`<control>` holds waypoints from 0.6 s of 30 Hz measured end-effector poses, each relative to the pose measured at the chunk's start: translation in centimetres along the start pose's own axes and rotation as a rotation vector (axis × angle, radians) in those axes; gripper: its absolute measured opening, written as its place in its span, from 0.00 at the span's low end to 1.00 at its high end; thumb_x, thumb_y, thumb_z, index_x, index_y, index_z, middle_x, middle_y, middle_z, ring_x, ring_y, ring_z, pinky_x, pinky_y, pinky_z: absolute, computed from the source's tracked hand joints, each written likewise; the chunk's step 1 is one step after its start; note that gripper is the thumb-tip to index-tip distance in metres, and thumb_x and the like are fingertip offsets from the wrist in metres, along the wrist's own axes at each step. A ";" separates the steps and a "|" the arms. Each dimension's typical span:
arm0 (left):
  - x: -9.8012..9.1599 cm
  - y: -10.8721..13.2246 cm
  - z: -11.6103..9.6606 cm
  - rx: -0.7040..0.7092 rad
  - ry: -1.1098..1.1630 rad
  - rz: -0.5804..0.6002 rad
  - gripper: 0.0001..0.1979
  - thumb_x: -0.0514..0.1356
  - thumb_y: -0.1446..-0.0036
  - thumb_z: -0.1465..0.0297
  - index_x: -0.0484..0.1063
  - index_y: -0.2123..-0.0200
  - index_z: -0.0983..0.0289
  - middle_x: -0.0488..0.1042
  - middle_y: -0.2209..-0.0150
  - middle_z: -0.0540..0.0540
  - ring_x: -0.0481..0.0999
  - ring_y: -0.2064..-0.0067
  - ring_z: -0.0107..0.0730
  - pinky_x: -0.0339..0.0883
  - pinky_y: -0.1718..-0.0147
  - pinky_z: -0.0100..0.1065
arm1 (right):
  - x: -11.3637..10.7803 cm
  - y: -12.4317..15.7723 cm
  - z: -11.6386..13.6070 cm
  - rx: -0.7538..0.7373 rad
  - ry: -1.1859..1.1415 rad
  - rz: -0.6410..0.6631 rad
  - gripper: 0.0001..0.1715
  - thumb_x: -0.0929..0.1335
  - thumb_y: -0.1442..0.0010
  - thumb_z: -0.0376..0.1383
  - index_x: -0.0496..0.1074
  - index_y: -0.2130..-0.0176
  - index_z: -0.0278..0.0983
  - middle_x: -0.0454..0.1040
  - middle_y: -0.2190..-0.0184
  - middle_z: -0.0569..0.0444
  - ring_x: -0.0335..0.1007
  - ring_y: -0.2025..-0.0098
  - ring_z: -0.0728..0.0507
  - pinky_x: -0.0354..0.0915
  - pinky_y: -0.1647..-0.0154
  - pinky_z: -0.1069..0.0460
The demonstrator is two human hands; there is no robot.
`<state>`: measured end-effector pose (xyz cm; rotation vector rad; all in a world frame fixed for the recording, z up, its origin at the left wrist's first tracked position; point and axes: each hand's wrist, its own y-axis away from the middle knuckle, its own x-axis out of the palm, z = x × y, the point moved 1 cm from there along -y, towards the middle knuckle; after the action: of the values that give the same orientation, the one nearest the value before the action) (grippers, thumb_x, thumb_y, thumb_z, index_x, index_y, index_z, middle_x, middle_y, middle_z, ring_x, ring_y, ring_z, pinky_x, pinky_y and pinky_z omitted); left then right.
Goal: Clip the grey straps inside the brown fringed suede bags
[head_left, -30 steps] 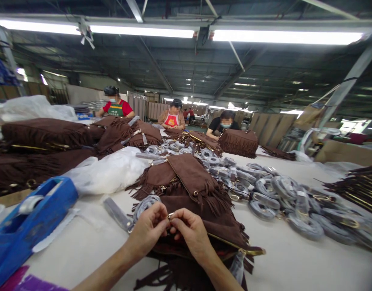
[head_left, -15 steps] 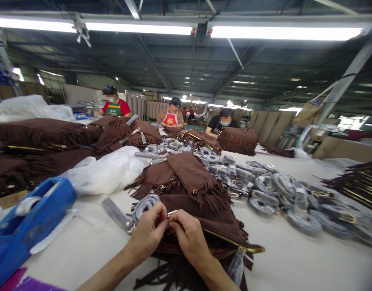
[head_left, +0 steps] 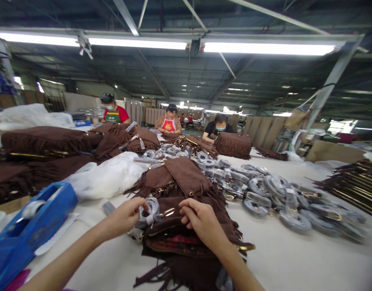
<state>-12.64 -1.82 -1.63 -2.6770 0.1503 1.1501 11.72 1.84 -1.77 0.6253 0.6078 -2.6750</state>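
A dark brown fringed bag (head_left: pixel 200 216) lies in front of me, its zipped mouth parted to show a red patterned lining. On its left edge rests a coiled strap (head_left: pixel 153 208) in grey wrapping, banded with white. The strap's metal clasp (head_left: pixel 169 212) lies on the bag between my hands. My left hand (head_left: pixel 129 216) is at the coil's left rim, fingers curled over it; the thumb's contact is partly hidden. My right hand (head_left: pixel 198 216) hovers above the bag, fingers loosely bent and apart, with nothing visible in them.
A blue tape dispenser (head_left: pixel 34 230) stands at the left, beside white plastic wrapping (head_left: pixel 105 176). Many wrapped strap coils (head_left: pixel 273 190) spread to the right. Fringed bags (head_left: pixel 46 141) pile up at left. Stacked brown pieces with gold edges (head_left: pixel 355 186) lie far right. Co-workers (head_left: pixel 170 121) sit opposite.
My hands were together at the clasp and have let it go. The left hand has moved left to the coil, the right hand slightly right. The view has tilted up a little.
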 end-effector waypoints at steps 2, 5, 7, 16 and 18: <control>-0.6 1.2 0.1 0.069 -0.168 0.082 0.16 0.51 0.55 0.75 0.71 0.63 0.61 0.75 0.62 0.54 0.72 0.59 0.38 0.66 0.58 0.36 | -1.7 0.2 1.1 -0.034 0.177 0.029 0.13 0.61 0.38 0.36 0.74 0.66 0.38 0.76 0.74 0.55 0.72 0.74 0.47 0.64 0.72 0.55; 0.3 2.5 0.6 0.151 -0.365 0.084 0.21 0.54 0.53 0.75 0.70 0.53 0.61 0.74 0.52 0.58 0.70 0.50 0.45 0.63 0.49 0.43 | -3.7 0.7 2.5 -0.053 0.418 0.029 0.13 0.62 0.38 0.35 0.75 0.68 0.40 0.77 0.72 0.54 0.73 0.69 0.45 0.62 0.68 0.54; 1.2 2.5 1.8 0.178 -0.521 0.011 0.27 0.54 0.55 0.77 0.68 0.48 0.61 0.72 0.47 0.60 0.66 0.43 0.49 0.55 0.42 0.50 | -4.7 1.3 2.8 -0.035 0.524 0.027 0.12 0.62 0.38 0.34 0.75 0.66 0.40 0.78 0.68 0.53 0.74 0.65 0.44 0.62 0.63 0.53; -0.2 1.0 5.1 0.098 -0.470 0.120 0.25 0.54 0.51 0.72 0.70 0.48 0.60 0.76 0.53 0.59 0.74 0.52 0.46 0.64 0.51 0.40 | -4.8 4.9 0.2 0.062 0.852 0.193 0.13 0.69 0.40 0.39 0.74 0.54 0.39 0.76 0.58 0.49 0.72 0.54 0.39 0.63 0.55 0.50; -0.9 0.6 3.7 0.060 -0.365 0.183 0.20 0.56 0.50 0.66 0.73 0.52 0.59 0.77 0.54 0.56 0.74 0.52 0.45 0.63 0.52 0.37 | -3.8 4.7 -0.2 0.026 0.927 0.190 0.14 0.69 0.39 0.40 0.73 0.53 0.38 0.76 0.57 0.48 0.72 0.54 0.38 0.63 0.56 0.49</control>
<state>-16.01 -1.53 -3.54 -2.3901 0.3661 1.6376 16.88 -1.35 -1.64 1.8422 0.6695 -2.1016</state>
